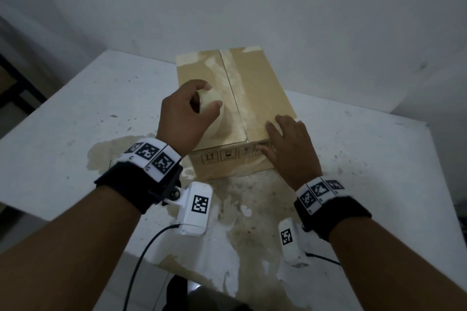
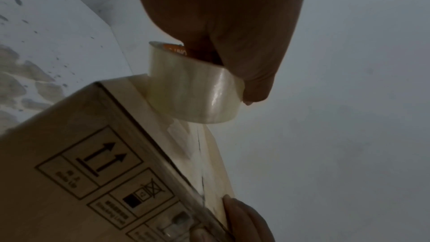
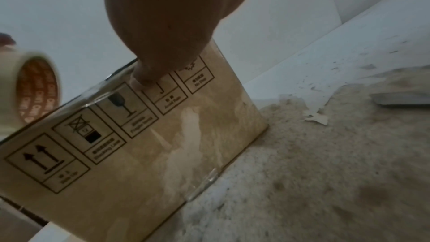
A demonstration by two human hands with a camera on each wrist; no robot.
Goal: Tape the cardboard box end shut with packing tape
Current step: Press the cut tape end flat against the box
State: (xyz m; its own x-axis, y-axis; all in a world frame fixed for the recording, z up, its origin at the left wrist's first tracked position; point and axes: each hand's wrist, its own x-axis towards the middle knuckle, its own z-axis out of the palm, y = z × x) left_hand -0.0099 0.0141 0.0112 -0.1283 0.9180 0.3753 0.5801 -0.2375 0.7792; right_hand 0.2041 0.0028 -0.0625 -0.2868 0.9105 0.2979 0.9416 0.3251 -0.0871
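Observation:
A brown cardboard box (image 1: 257, 83) lies on the white table, its top flaps meeting at a centre seam with clear tape along it. My left hand (image 1: 187, 113) grips a roll of clear packing tape (image 1: 214, 108) standing on the box top left of the seam; the roll (image 2: 193, 89) shows an orange core (image 3: 39, 91). My right hand (image 1: 288, 144) lies flat over the near right corner, fingers on top and thumb pressing the tape end onto the printed near face (image 3: 139, 135). The near face (image 2: 69, 172) carries handling symbols.
The white table (image 1: 88, 108) has worn, peeled brown patches (image 1: 242, 209) in front of the box. White walls close in behind and to the right. A dark shelf frame (image 1: 17, 88) stands off the left edge. Cables run from the wrist cameras.

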